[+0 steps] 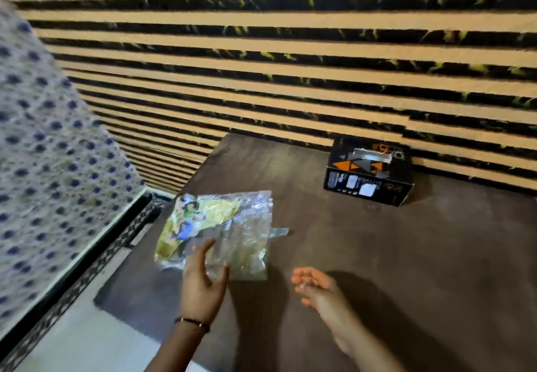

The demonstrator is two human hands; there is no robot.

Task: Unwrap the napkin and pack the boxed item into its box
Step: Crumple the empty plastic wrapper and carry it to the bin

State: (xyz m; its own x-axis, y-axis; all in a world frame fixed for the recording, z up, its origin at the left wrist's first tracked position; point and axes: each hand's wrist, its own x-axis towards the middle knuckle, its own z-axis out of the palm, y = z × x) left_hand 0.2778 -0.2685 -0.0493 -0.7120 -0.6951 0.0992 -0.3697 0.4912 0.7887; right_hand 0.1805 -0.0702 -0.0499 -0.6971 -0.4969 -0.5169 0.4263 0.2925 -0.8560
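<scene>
My left hand [203, 281] pinching clear plastic wrapper [232, 241] with printed napkin [189, 223], right hand [316, 287] loose, black box [369, 177] well apart on dark table [348, 255].

A dark brown table [377, 255] stands against a wall of horizontal wooden slats [261, 52]. At the left hangs a blue-dotted cloth [43, 153].

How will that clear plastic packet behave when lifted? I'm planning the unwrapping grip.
The clear plastic packet looks crinkled and thin, so it will probably flop and bend rather than stay flat. Its glossy film may be slippery. The left hand holds its near edge alone, suggesting it is light.
</scene>
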